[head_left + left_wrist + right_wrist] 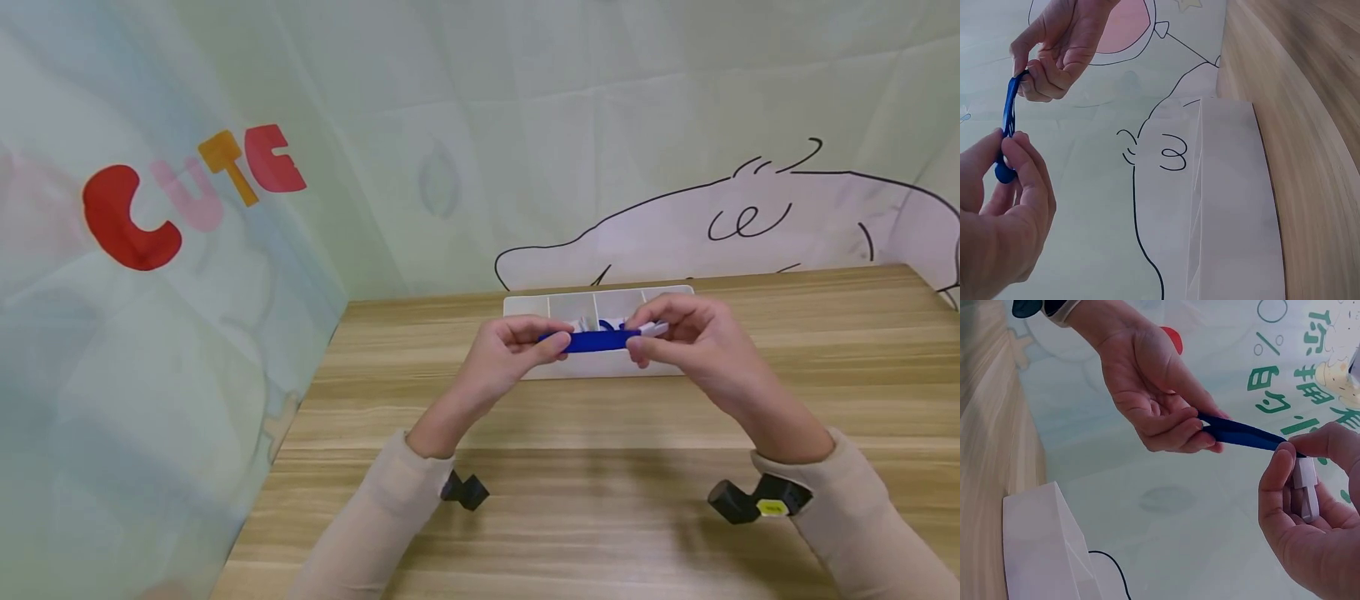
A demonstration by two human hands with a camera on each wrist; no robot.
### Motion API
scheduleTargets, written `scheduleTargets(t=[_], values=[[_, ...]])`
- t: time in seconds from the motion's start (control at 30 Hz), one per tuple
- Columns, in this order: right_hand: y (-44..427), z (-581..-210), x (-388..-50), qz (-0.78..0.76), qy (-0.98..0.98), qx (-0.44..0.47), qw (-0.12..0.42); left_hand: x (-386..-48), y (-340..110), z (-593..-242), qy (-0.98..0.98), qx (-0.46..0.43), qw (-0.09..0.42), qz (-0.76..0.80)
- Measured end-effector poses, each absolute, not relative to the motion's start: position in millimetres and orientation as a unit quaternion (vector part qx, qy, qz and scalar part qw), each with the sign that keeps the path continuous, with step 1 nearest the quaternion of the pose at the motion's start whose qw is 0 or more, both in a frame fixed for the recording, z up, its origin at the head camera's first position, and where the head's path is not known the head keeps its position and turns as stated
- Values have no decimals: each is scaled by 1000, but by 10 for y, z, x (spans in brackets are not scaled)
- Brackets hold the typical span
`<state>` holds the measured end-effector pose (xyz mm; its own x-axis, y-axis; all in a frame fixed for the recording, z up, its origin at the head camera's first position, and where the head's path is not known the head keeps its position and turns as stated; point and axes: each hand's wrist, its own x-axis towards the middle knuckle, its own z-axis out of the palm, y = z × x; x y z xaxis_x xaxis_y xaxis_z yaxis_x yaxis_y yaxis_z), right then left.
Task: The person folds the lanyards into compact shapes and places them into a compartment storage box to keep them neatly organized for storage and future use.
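A narrow blue band is held level between both hands, above the front of a white divided box. My left hand pinches its left end between thumb and fingers. At the other end, my right hand pinches the band together with a small pale plastic piece. In the right wrist view the band looks doubled, with two layers slightly apart near the left hand. A rounded blue end shows below the left fingertips in the left wrist view. Whether the pale piece is joined to the band is unclear.
The box stands near the back edge of the wooden table. Its compartments hold some small whitish items and a curved blue piece, partly hidden by the hands. Printed cloth walls rise behind and at left.
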<state>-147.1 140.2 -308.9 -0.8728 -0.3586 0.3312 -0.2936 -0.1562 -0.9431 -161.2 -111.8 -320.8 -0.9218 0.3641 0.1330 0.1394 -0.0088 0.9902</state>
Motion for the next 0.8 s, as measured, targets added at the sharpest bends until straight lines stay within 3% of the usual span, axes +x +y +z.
scheduleTargets(t=[0.8], values=[[1506,-3140,-1546,-724,653,-222,28,-1593,-1191,-3172,725,180,42,663]])
